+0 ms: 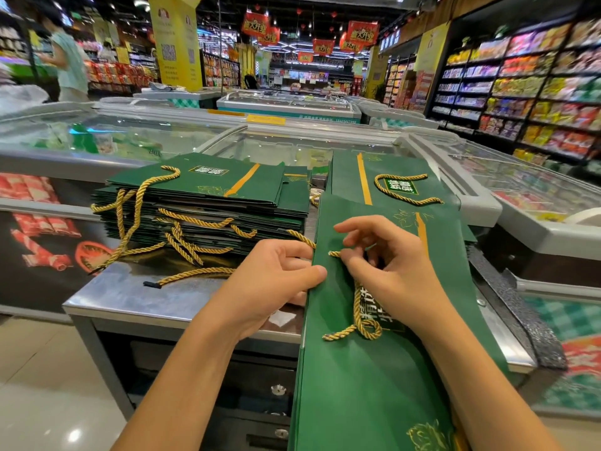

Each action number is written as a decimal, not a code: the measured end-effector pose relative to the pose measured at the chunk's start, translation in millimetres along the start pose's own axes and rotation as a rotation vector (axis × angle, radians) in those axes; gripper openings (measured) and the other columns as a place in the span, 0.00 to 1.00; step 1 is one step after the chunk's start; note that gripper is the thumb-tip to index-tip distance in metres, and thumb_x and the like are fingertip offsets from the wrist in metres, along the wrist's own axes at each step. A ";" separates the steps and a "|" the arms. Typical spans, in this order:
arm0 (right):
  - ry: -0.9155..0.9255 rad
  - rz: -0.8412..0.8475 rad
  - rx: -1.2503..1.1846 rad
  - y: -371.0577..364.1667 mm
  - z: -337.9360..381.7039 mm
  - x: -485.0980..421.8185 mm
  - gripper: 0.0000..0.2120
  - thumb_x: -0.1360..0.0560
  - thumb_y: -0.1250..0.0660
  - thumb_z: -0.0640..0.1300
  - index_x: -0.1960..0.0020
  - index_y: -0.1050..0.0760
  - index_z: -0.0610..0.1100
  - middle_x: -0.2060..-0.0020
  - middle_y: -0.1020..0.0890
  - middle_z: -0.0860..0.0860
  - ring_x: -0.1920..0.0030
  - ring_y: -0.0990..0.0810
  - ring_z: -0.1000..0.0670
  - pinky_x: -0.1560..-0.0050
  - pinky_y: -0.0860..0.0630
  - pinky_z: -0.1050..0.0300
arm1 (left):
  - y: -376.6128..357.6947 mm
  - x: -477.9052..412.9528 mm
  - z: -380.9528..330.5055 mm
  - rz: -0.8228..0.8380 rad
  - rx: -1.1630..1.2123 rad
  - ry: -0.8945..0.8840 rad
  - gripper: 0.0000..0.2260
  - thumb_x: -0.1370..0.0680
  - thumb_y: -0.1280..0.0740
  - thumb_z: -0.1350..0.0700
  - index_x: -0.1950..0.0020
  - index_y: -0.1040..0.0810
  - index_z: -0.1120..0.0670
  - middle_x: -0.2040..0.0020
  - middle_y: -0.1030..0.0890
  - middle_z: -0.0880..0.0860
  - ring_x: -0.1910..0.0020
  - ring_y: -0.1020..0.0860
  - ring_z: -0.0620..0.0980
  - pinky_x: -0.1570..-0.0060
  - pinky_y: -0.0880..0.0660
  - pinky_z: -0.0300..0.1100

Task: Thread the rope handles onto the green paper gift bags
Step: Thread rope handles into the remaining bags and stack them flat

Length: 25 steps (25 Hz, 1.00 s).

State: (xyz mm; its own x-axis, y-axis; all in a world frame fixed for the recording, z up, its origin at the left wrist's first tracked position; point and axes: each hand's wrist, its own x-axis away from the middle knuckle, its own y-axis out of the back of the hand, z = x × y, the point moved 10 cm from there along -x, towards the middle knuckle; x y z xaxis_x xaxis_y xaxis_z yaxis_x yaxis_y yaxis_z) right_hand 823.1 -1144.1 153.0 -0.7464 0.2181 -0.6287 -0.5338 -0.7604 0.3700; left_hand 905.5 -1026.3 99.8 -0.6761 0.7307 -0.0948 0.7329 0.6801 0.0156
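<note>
On steel table [136, 297], stacked green bags [208, 203] (ropes [195, 272] trailing), freezers [130, 138] behind.

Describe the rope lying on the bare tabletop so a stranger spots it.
Find the steel table, then the stack of green bags. In front of it, one gold rope lies flat on bare metal, reaching to the left hand; the others hang from the stack.
</note>
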 end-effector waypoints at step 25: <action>-0.243 -0.324 -0.173 39.2 -6.7 32.0 0.08 0.20 0.32 0.37 0.43 0.27 0.44 0.64 0.20 0.40 0.68 0.25 0.51 0.66 0.26 0.60 | 3.6 7.3 -2.7 -0.044 0.025 -0.003 0.08 0.20 0.33 0.66 0.43 0.19 0.63 0.52 0.13 0.59 0.54 0.14 0.53 0.60 0.20 0.39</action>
State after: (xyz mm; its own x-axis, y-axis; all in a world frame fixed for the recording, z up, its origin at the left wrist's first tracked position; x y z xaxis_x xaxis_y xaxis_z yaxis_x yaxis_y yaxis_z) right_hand 781.0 -1171.0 142.8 -0.6340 0.5843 -0.5066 -0.6970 -0.7156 0.0470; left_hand 903.0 -1018.3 101.8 -0.7076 0.6999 -0.0977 0.7041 0.7100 -0.0135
